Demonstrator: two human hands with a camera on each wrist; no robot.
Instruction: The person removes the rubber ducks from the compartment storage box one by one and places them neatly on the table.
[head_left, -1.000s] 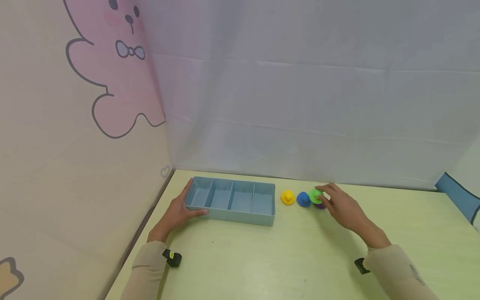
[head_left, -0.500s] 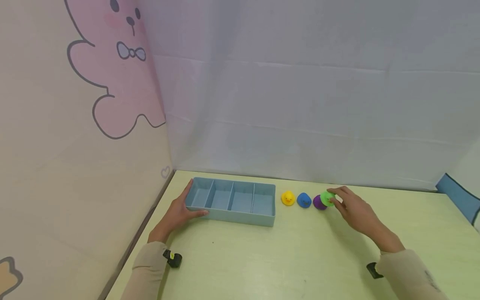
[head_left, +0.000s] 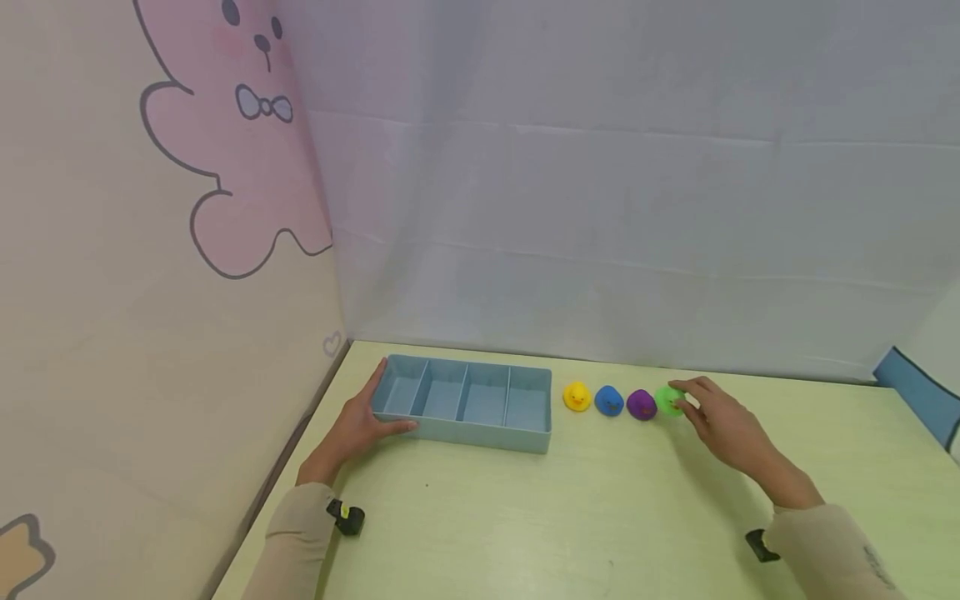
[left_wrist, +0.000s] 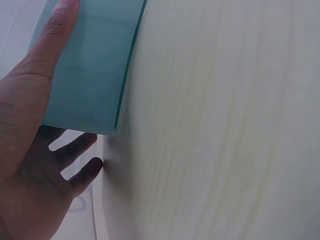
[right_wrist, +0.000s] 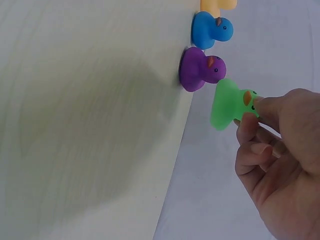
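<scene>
A light-blue divided box (head_left: pixel 480 431) stands near the table's back left, its compartments holding nothing. My left hand (head_left: pixel 352 427) holds its left end, the thumb (left_wrist: pixel 52 37) along the front wall and the other fingers around the end wall. Thumb and fingers of my right hand (head_left: pixel 731 429) pinch a green rubber duck (right_wrist: pixel 226 105) by its head. In the right wrist view the duck's base is tilted and close over the table. Left of it, in a row, sit a purple duck (head_left: pixel 642 405), a blue duck (head_left: pixel 609 401) and a yellow duck (head_left: pixel 577 397).
The pale wood-grain table (head_left: pixel 525 525) extends in front of the box and ducks. A light cloth wall (head_left: pixel 600 208) rises directly behind it, and a side wall with a pink bear drawing (head_left: pixel 247 167) stands at the left.
My right hand has carried the green duck rightward, from above the purple duck to beside it. The purple duck has come into full view. My left hand and the box have stayed in place.
</scene>
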